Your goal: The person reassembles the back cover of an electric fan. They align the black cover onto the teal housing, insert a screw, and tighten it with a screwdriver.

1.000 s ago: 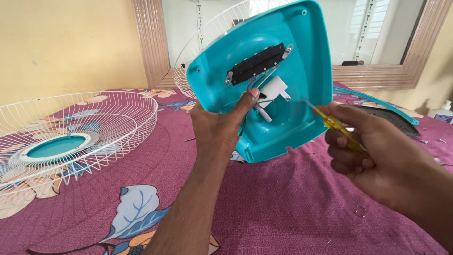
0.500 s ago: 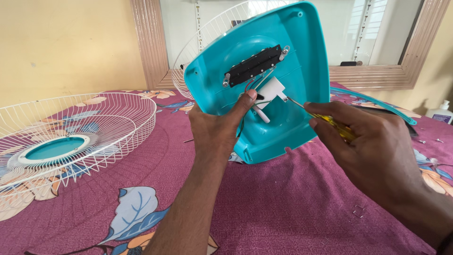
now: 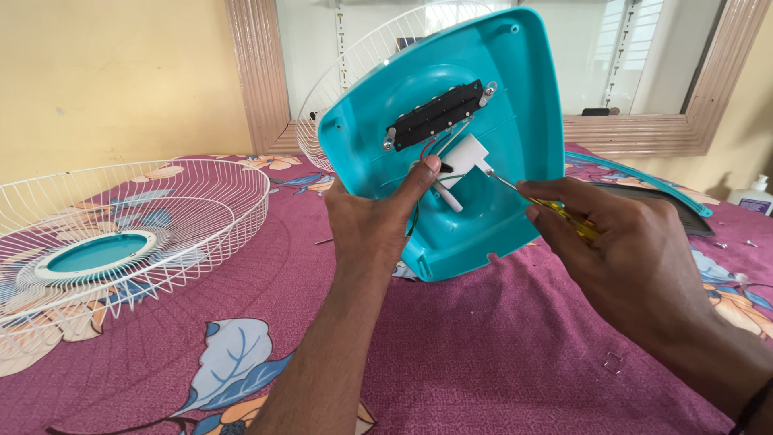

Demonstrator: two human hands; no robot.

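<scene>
A maroon bedsheet printed with blue and orange flowers is spreading across the whole lower view, and everything else is sitting on it or rising above it. Near the viewer from the teal plastic fan base, the sheet is lying bare as far as the picture's lower edge, leaving open room around both forearms. That base, a rounded square shell, is standing tilted on its lower edge near the middle of the sheet, hollow underside turned toward the viewer. Left of the base, well apart, a white wire fan guard with a teal centre disc is lying flat. Behind the base, a second white wire guard is rising against a wide window with a ribbed pale frame. Right of the base, a dark grille panel with a teal curved rim is lying on the sheet, and farther right, at the picture's edge, a small white pump bottle with a blue label is standing.

Inside the base, a black rectangular switch block is sitting slantwise, fixed by a screw at each end, with a white plastic box just below it and thin red, green and white wires running between.

The left hand is gripping the base's left rim, thumb pressing beside the wires. The right hand is clenching a yellow-handled screwdriver, its metal tip touching the white box's lower right corner.
</scene>
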